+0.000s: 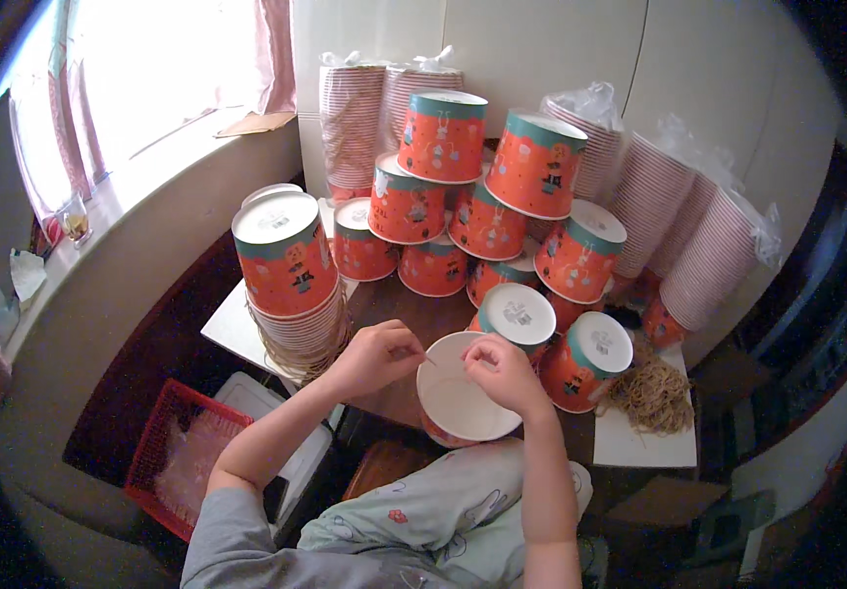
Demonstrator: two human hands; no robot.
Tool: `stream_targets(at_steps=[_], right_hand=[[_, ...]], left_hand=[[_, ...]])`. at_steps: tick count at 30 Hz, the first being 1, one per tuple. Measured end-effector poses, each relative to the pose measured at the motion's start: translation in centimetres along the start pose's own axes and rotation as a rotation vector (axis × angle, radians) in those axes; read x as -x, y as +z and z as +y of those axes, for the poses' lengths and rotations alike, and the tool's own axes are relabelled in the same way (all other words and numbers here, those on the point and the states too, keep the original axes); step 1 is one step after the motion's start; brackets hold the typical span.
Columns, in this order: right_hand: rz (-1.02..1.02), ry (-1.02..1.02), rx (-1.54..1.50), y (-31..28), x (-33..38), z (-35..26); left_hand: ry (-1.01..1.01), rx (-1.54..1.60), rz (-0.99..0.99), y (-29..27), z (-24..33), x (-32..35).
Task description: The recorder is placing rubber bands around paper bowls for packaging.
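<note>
An open paper bucket [469, 417] with a white inside stands mouth-up just in front of my lap. My left hand [381, 355] is at the left of its rim, fingers pinched on what looks like a thin pale cord. Over the right part of the rim is my right hand [504, 371], thumb and fingers pressed together; what they hold is too small to make out. Right behind this bucket, an upside-down orange and green paper bucket [517, 314] shows its white base. Another upturned bucket [585, 363] stands beside my right hand.
Several upturned buckets [487, 221] are piled at the back. Left stands a nested bucket stack [291, 265] with cords hanging round it. Bagged bucket stacks [654, 196] line the wall. A tangle of tan cords [651, 398] lies at right. A red basket [173, 417] sits low left.
</note>
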State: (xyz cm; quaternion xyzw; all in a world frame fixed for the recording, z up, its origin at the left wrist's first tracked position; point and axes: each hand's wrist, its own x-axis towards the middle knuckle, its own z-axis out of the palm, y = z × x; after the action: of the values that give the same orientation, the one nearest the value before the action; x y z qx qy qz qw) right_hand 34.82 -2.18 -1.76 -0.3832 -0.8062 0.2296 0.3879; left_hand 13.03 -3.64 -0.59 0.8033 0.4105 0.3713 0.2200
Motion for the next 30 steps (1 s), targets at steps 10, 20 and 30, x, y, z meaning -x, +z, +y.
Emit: stream_targets(at_steps=[10,20,30], right_hand=[[-0.071,0.315,-0.518,-0.7,-0.1,-1.4],[-0.049,0.254,-0.616,-1.0,0.1,-1.7],[-0.05,0.306,-0.625,-1.4,0.1,-1.6]], left_hand=[[-0.177,0.259,-0.014,0.4,-1.0,0.9],[-0.236,0.887,-0.562,1.5,0.5,0.0],[-0.41,0.921,-0.503,2.0,0.8,0.9]])
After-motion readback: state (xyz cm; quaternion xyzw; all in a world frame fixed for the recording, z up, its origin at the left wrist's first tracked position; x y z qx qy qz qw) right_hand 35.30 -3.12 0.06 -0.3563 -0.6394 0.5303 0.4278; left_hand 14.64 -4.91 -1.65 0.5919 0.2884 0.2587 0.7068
